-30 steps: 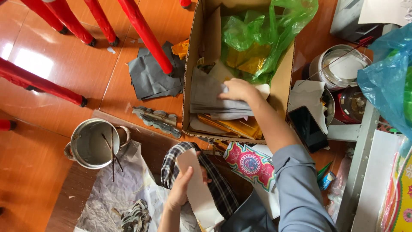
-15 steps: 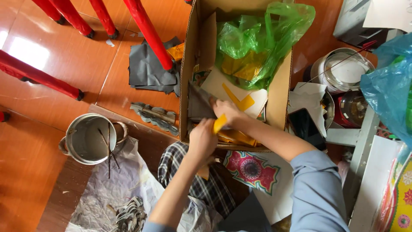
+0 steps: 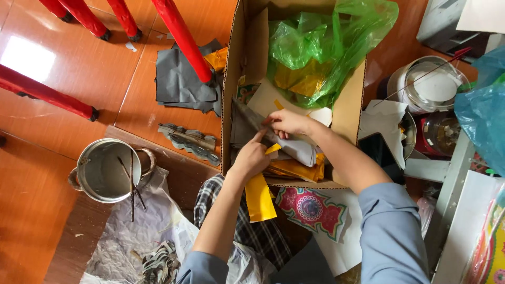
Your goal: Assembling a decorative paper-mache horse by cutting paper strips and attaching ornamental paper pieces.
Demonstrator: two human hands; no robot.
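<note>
head view: both hands inside cardboard box (image 3: 231,94) on floor. right hand (image 3: 286,122) pinches top edge of grey paper sheet (image 3: 294,148) lying on stack in box. left hand (image 3: 251,156), just below, grasps yellow paper strip (image 3: 260,195) hanging over box's near wall. green plastic bag (image 3: 326,47) behind.

Cardboard box (image 3: 231,94), open, on orange floor (image 3: 63,173); inside, green plastic bag (image 3: 321,47) and stacked grey sheets (image 3: 294,150) over yellow ones. Left hand (image 3: 251,158) rests on the stack, a yellow strip (image 3: 260,197) hanging beneath it over the box edge; right hand (image 3: 286,122) pinches a grey sheet's corner. Metal pot (image 3: 108,171) with sticks at left; red chair legs (image 3: 181,37) above; patterned paper cutout (image 3: 310,210) just below the box.
</note>
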